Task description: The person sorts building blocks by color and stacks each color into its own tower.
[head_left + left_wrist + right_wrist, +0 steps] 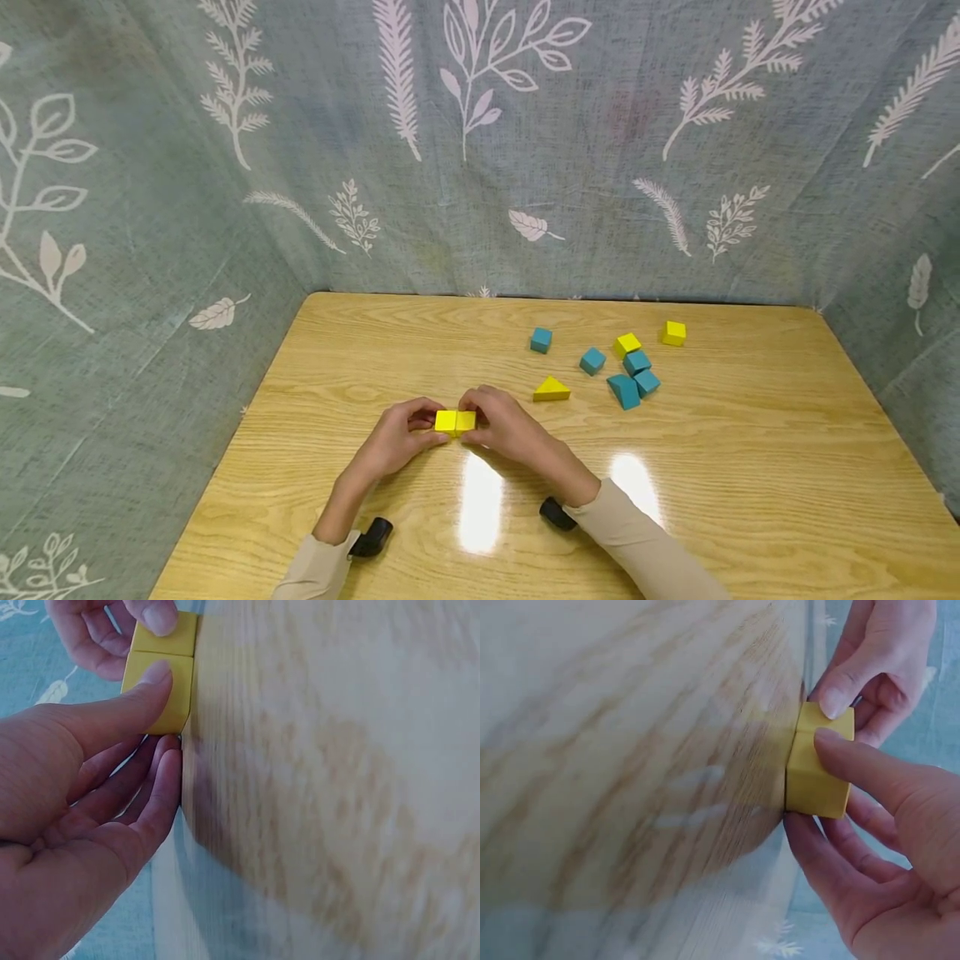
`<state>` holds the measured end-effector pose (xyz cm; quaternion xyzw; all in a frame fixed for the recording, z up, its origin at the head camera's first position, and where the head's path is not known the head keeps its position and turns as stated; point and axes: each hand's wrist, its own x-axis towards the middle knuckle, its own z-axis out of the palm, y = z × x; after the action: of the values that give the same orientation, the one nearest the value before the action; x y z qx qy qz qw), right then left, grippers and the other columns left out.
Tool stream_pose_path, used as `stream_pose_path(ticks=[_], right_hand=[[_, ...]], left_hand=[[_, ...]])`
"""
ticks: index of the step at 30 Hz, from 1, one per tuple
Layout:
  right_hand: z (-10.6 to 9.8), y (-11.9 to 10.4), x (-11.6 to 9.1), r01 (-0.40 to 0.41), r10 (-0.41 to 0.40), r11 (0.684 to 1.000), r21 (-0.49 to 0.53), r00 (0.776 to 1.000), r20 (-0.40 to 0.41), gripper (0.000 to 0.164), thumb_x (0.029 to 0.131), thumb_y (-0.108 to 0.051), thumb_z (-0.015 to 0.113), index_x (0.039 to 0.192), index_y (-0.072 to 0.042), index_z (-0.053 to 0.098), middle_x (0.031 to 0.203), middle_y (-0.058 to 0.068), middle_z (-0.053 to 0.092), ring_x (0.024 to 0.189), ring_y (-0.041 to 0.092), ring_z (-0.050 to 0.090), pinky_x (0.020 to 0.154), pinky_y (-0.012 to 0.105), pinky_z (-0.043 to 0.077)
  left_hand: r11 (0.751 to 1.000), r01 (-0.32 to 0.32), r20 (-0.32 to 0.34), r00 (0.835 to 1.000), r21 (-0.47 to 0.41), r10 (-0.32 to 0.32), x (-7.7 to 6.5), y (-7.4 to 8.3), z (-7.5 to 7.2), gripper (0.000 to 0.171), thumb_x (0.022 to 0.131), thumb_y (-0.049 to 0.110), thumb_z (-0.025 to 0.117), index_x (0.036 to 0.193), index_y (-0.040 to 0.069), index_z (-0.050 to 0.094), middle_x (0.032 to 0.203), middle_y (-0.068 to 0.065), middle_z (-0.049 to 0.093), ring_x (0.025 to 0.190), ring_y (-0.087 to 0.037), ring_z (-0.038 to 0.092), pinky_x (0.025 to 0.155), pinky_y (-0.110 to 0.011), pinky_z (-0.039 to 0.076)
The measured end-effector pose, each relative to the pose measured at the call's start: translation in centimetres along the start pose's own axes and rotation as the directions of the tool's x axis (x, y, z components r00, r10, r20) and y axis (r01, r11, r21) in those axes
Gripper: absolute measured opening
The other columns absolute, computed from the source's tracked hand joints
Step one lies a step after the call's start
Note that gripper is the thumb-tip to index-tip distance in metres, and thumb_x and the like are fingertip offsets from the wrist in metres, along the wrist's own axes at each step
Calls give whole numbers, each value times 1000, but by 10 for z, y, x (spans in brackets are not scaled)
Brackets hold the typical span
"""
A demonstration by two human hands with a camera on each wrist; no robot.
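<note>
Two yellow cubes sit side by side on the wooden table, their faces touching. My left hand [392, 440] pinches the left yellow cube [446, 422] between thumb and fingers. From the other side, my right hand [510, 427] grips the right yellow cube [467, 420] the same way. In the left wrist view the left thumb lies on the near face of its cube [171, 694], and the seam between both cubes shows. The right wrist view has the right thumb on the near face of its cube [814, 780], with fingertips at its outer end.
Beyond the right hand lie a yellow triangular block [551, 390], a blue wedge-shaped block [625, 392], several blue cubes [592, 361] and two more yellow cubes, one at the far right [673, 333]. A patterned cloth [450, 225] hangs behind the table [360, 350].
</note>
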<state>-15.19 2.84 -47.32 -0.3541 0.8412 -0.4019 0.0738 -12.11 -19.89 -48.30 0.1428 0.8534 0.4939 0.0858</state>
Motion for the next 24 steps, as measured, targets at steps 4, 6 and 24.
stream_pose_path(ticks=[4,6,24], right_hand=[[-6,0,-1,9,-9,1000,-21,1000,18,36,90,-17,82,118,0,66,101,9,64,84,23,61,70,23,52],[-11,0,-2,0,0,1000,-25,1000,27,41,92,-23,81,123,-1,65,108,10,66,92,24,63,77,27,55],[-67,28,-23,32,-44,996,-86,990,-135,26,98,-9,72,120,3,67,114,17,69,101,30,67,86,45,59]], left_hand=[[1000,0,2,1000,1,0,0,-1,0,31,90,2,78,118,-4,68,115,-16,68,102,-28,67,91,-31,59],[1000,-8,5,1000,4,8,0,-1,0,31,91,3,78,119,-5,67,114,-17,68,103,-29,67,92,-32,59],[999,36,-16,999,4,-36,0,-2,3,34,88,2,80,120,-2,68,114,-14,68,102,-25,67,89,-28,58]])
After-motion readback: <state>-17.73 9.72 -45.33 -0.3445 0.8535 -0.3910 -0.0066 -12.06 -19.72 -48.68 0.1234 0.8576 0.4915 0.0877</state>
